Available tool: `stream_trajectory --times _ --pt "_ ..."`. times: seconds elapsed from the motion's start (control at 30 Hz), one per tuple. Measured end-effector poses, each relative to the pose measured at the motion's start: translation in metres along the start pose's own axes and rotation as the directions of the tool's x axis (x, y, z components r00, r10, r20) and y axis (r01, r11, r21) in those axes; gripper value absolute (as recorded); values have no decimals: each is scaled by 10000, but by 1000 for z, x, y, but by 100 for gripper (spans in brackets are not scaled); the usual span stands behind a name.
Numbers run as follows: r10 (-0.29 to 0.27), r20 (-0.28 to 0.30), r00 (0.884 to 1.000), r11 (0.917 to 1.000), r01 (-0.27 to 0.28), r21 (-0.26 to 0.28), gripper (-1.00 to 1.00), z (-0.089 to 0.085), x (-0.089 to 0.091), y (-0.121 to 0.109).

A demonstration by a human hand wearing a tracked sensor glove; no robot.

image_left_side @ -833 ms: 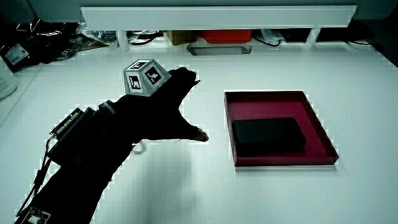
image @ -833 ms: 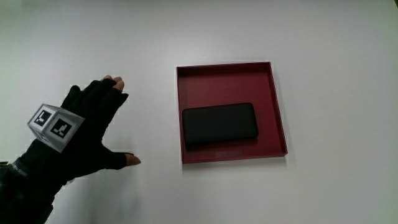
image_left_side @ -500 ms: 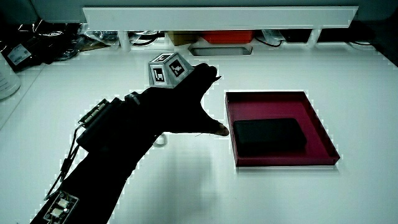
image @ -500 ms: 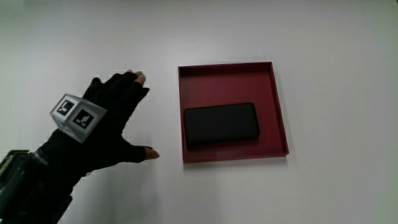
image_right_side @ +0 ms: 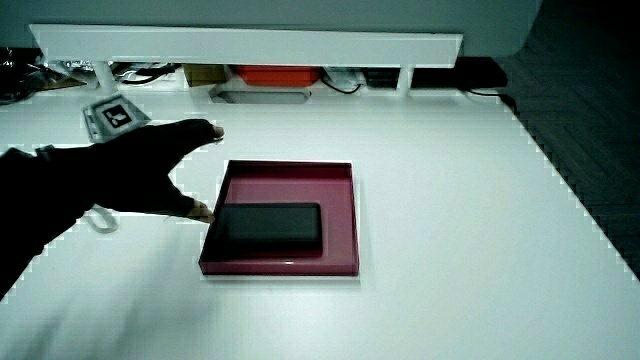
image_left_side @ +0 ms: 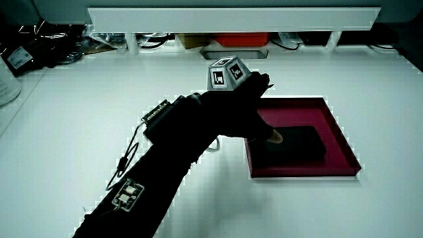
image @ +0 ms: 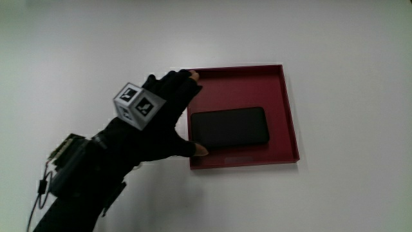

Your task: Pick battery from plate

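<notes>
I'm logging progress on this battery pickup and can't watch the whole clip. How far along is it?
Done: the hand has arrived at the edge of the red plate, fingers spread, holding nothing. In hand: the reach; the thumb is at the end of the black battery. Left: close the fingers on the battery, which lies flat in the plate, and lift it out.

The battery (image: 228, 127) lies in the plate (image: 287, 109), toward its edge nearer the person. The hand (image: 158, 119) is over the plate's rim, beside the battery.
</notes>
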Motion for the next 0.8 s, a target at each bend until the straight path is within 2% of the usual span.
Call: stream_trajectory --times 0.03,0.07,0.13,0.17,0.2,0.23,0.27,0.3,0.4,0.43,0.47,0.53,0.6,0.77,0.8 --pt "-163 -221 9996 9999 162 -26 0 -4 -1 5" --pt "-748 -1563 9849 9971 765 52 0 -1 9 9" --pt "-258 -621 9977 9997 255 -53 0 -14 0 18" --pt "11 -1096 9940 9994 -48 -337 0 -14 5 20" --pt "84 -1280 9917 9991 -135 -390 0 -15 9 23" --pt "297 -784 9965 9983 -335 -477 0 -22 2 28" --pt "428 -1034 9937 9972 -488 -566 0 -24 5 31" --pt "289 -1338 9906 9978 -366 -551 0 -24 9 33" --pt "387 -1198 9920 9958 -482 -773 0 -37 4 43" --pt "490 -863 9951 9950 -561 -828 0 -44 -1 48" --pt "589 -1319 9895 9935 -710 -889 0 -44 5 50" --pt "669 -1511 9862 9917 -824 -986 0 -49 7 55" --pt "995 -1855 9776 9840 -1244 -1274 0 -54 11 59" --pt "1315 -2182 9670 9732 -1679 -1574 0 -71 3 68" --pt "1249 -2288 9654 9744 -1629 -1552 0 -75 2 70"
